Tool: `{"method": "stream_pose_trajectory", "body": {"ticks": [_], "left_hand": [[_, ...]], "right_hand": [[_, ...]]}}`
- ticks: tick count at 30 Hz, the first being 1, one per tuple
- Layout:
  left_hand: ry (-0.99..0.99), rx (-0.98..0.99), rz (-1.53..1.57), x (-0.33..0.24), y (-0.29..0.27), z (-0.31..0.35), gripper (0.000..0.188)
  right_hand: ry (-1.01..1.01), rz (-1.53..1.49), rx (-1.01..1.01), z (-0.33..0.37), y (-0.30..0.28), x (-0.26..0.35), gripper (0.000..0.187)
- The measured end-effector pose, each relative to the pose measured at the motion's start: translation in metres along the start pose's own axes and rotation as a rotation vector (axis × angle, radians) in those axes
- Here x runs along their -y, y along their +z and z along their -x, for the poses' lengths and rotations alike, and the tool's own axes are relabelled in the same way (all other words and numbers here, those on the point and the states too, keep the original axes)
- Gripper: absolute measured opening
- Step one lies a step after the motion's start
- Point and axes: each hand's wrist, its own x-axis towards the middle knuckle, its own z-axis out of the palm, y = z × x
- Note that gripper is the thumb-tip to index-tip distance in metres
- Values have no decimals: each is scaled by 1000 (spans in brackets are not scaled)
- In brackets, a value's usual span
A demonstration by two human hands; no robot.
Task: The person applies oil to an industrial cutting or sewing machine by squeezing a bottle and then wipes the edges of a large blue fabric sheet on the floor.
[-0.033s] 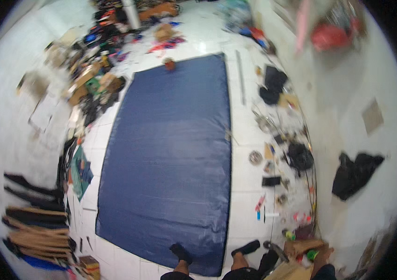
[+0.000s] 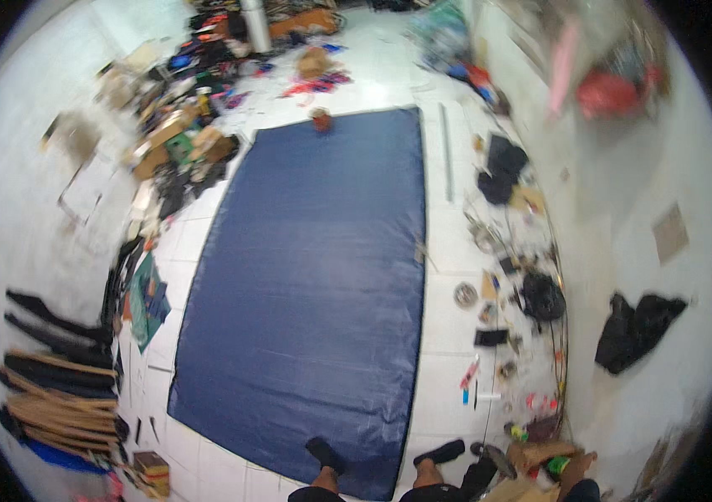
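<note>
Neither my left hand nor my right hand can be made out. A large dark blue sheet [image 2: 306, 276] lies spread on the white tiled floor [image 2: 448, 251], with shallow creases near its front end. My left foot [image 2: 325, 454] in dark footwear rests on its near edge, while my right foot [image 2: 440, 453] is on the tiles just right of it. A small reddish-brown object [image 2: 321, 120] sits on the sheet's far edge. Something thin and pale [image 2: 421, 249] touches its right edge. At the lower right, a bare limb [image 2: 576, 475] shows beside brown cardboard [image 2: 531, 456]; whose it is, I cannot tell.
Piled scraps and boxes [image 2: 176, 134] line the far left, near a white post [image 2: 256, 25]. Folded brown and black material [image 2: 59, 402] is stacked at left. Along the right wall lie a black bag [image 2: 540, 294], a round metal piece [image 2: 465, 294] and a long thin strip [image 2: 446, 155].
The view has tilted slightly, so the sheet's far end and the clutter sit lower and further right in the picture. Nothing on the floor has visibly moved.
</note>
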Motion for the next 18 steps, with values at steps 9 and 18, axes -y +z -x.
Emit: {"method": "stream_pose_trajectory", "body": {"ticks": [9, 18], "left_hand": [[160, -176, 180, 182, -118, -124, 41], [495, -273, 220, 29, -313, -173, 49]], "right_hand": [[-54, 253, -344, 218, -269, 34, 55], [-653, 79, -1028, 557, -491, 254, 32]]}}
